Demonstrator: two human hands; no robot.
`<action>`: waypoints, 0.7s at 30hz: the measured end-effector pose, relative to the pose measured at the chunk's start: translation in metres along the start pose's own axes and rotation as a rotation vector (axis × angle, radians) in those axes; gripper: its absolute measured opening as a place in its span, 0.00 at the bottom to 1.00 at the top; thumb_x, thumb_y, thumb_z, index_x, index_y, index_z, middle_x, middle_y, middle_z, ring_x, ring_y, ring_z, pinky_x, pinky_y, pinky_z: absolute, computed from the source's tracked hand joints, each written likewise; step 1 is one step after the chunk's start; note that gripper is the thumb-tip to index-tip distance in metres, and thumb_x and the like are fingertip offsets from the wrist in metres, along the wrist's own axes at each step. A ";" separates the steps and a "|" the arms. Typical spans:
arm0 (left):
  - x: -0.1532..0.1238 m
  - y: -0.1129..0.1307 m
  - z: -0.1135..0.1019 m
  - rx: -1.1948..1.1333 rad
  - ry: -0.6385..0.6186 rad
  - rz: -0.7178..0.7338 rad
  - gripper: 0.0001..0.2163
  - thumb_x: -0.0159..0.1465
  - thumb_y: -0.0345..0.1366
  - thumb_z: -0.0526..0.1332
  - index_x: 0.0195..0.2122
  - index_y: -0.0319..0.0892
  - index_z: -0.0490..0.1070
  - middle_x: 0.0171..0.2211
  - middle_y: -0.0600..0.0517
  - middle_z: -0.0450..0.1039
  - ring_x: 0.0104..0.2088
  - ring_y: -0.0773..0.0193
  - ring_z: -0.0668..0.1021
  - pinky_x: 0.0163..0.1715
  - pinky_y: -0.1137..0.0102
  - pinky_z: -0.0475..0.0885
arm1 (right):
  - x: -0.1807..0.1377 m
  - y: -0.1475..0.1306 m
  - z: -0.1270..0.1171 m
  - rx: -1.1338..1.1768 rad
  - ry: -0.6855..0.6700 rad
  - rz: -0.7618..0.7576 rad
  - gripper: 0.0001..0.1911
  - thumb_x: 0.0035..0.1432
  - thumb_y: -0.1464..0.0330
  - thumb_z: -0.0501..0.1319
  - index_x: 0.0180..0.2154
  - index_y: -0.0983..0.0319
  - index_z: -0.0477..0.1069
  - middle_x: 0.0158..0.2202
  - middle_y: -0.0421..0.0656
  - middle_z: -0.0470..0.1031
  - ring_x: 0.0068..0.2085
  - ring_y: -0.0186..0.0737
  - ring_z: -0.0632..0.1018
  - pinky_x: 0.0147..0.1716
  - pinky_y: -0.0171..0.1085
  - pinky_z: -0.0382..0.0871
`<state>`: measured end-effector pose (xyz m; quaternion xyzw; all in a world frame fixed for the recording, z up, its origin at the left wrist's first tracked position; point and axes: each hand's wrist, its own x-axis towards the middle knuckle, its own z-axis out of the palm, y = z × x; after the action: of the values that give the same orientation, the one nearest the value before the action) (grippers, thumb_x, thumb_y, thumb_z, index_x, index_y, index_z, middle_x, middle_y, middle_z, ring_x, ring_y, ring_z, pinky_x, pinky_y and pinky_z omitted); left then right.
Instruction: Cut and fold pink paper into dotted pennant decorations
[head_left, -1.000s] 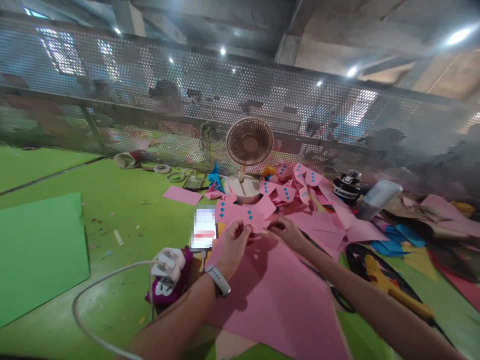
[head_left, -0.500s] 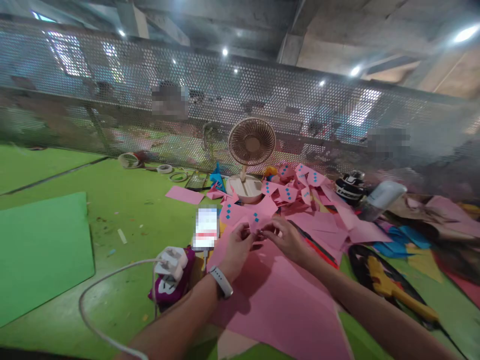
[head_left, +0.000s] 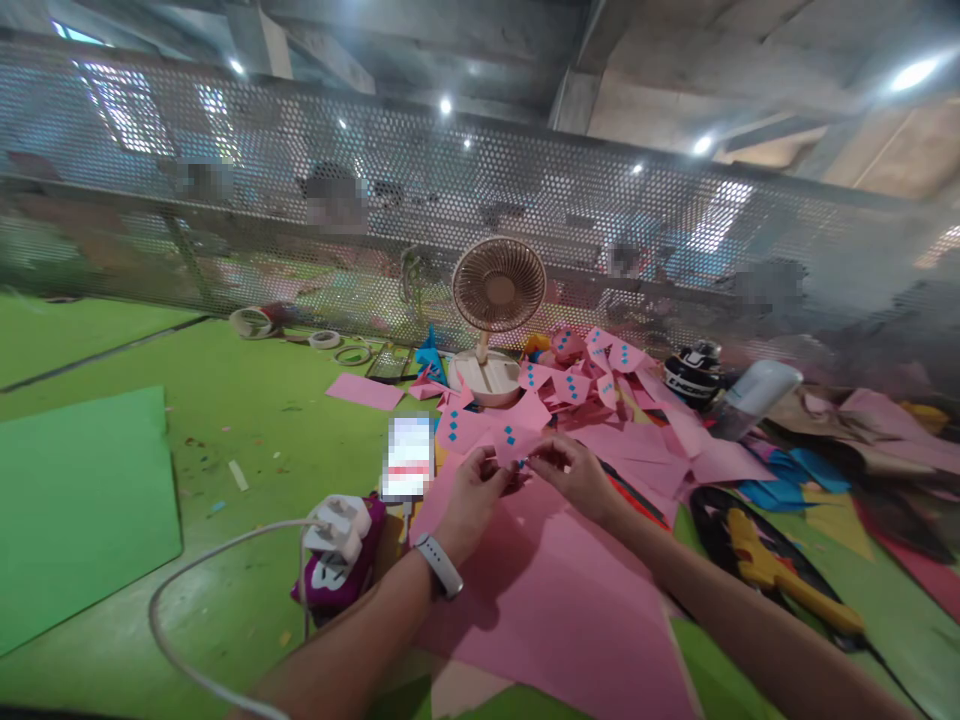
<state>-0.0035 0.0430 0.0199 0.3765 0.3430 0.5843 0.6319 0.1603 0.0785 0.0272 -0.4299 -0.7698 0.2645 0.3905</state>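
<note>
My left hand point(head_left: 474, 500), with a white watch band on its wrist, is closed with its fingers on the lower edge of a pink paper piece point(head_left: 517, 446) that bears blue diamonds. Close to its right, my right hand point(head_left: 576, 478) has thumb and fingertips pinched beside the same piece; whatever is between them is too small to make out. A tiny blue diamond point(head_left: 521, 464) shows between the two hands. Beneath both lies a large pink sheet point(head_left: 577, 610). Just beyond is another pink piece point(head_left: 461, 428) with blue diamonds.
A small fan point(head_left: 491, 375) stands behind, beside a heap of pink pieces point(head_left: 574, 385). Left are a lit phone point(head_left: 409, 460) and a purple power strip point(head_left: 337, 580) with a white cable. A yellow glue gun point(head_left: 780, 575) lies at right, a green sheet point(head_left: 82, 510) far left.
My right fingertips have moved slightly away from my left ones, and the tiny blue diamond now shows between them. The whole view has shifted a little.
</note>
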 end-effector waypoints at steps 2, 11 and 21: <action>0.000 0.000 0.000 0.014 -0.001 0.018 0.18 0.47 0.39 0.71 0.34 0.38 0.66 0.27 0.49 0.75 0.27 0.64 0.77 0.33 0.68 0.72 | -0.002 -0.005 -0.001 -0.031 -0.004 -0.004 0.05 0.54 0.66 0.61 0.31 0.61 0.70 0.28 0.40 0.73 0.30 0.35 0.73 0.30 0.34 0.65; -0.002 -0.001 0.001 0.052 -0.001 0.091 0.14 0.51 0.37 0.68 0.33 0.39 0.66 0.31 0.50 0.74 0.30 0.65 0.77 0.36 0.65 0.72 | -0.001 -0.010 0.002 0.026 -0.028 0.027 0.06 0.54 0.66 0.59 0.32 0.63 0.69 0.29 0.42 0.74 0.31 0.37 0.74 0.31 0.35 0.67; 0.005 -0.010 -0.005 0.071 -0.043 0.105 0.16 0.49 0.36 0.70 0.34 0.40 0.64 0.28 0.53 0.72 0.28 0.66 0.76 0.35 0.66 0.71 | -0.006 -0.005 0.002 -0.010 0.030 0.023 0.07 0.54 0.65 0.60 0.34 0.62 0.70 0.29 0.41 0.73 0.29 0.35 0.73 0.29 0.34 0.67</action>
<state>-0.0026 0.0477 0.0090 0.4286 0.3299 0.5958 0.5937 0.1582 0.0706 0.0272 -0.4445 -0.7603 0.2589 0.3968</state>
